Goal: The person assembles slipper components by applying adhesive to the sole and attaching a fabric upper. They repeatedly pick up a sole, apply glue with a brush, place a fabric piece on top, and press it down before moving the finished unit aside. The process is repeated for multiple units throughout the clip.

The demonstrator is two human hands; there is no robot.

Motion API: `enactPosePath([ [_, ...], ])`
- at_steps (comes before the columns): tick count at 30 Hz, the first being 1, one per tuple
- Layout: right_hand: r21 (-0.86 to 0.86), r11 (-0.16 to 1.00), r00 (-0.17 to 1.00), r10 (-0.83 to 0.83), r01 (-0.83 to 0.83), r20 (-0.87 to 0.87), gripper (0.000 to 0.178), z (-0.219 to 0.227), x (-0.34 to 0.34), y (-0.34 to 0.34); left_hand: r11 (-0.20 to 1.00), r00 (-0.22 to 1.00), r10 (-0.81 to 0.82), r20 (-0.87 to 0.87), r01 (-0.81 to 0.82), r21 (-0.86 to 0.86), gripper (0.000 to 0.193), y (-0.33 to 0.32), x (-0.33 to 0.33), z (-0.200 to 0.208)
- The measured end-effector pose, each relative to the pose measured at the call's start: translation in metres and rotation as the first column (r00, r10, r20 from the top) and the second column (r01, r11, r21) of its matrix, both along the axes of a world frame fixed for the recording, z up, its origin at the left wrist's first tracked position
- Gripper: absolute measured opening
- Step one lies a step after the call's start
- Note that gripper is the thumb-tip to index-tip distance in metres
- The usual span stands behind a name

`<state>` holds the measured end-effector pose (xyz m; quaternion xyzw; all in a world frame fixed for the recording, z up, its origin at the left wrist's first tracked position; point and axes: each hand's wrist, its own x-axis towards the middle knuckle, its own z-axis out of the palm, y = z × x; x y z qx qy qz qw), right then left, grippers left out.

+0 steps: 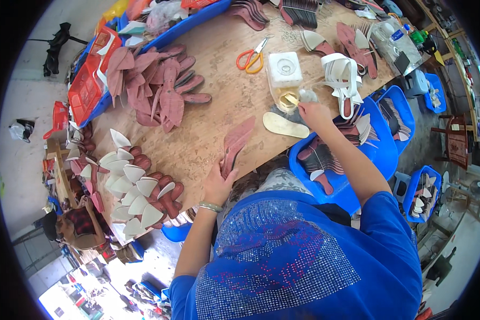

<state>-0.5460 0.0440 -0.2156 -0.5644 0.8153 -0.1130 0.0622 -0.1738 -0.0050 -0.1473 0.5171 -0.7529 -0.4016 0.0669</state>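
Observation:
In my left hand (218, 183) is a reddish-brown shoe insole (237, 140), gripped at its narrow heel end with the wide toe part pointing away over the table edge. My right hand (314, 114) is closed at a small clear pot of yellowish glue (286, 102). A pale, flat-ended tool, apparently a brush (292, 98), reaches from its fingers into the pot; the grip itself is partly hidden. Just left of that hand lies a cream insole-shaped piece (286, 125). A white block with a round hollow (285, 69) stands directly behind the pot.
Orange-handled scissors (250, 56) lie beyond. A heap of reddish insoles (165, 85) and a stack with white pointed toes (141, 186) fill the left. White straps (340, 74) lie right. Blue bins (376, 144) of insoles stand beside me; another person (80, 226) is at far left.

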Motion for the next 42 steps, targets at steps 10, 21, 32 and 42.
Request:
enactPosePath([
  [10, 0.053, 0.997, 0.995, 0.058, -0.054, -0.08, 0.019, -0.002, 0.002, 0.0, 0.892, 0.993, -0.092, 0.071, 0.114, -0.437, 0.058, 0.005, -0.002, 0.013],
  [21, -0.083, 0.98, 0.589, -0.041, 0.182, 0.807, 0.017, 0.101, 0.093, 0.053, 0.881, 1.0, -0.015, -0.01, 0.008, -0.474, 0.054, -0.009, 0.006, 0.017],
  [32, -0.34, 0.94, 0.7, 0.233, 0.016, 0.676, 0.016, 0.105, 0.104, 0.017, 0.886, 0.988, -0.018, -0.15, -0.054, -0.461, 0.048, -0.007, 0.035, 0.04],
  [42, -0.364, 0.931, 0.704, 0.251, 0.012, 0.665, 0.021, 0.142, 0.139, -0.022, 0.777, 0.998, -0.04, -0.043, 0.004, -0.629, 0.054, -0.003, 0.068, 0.046],
])
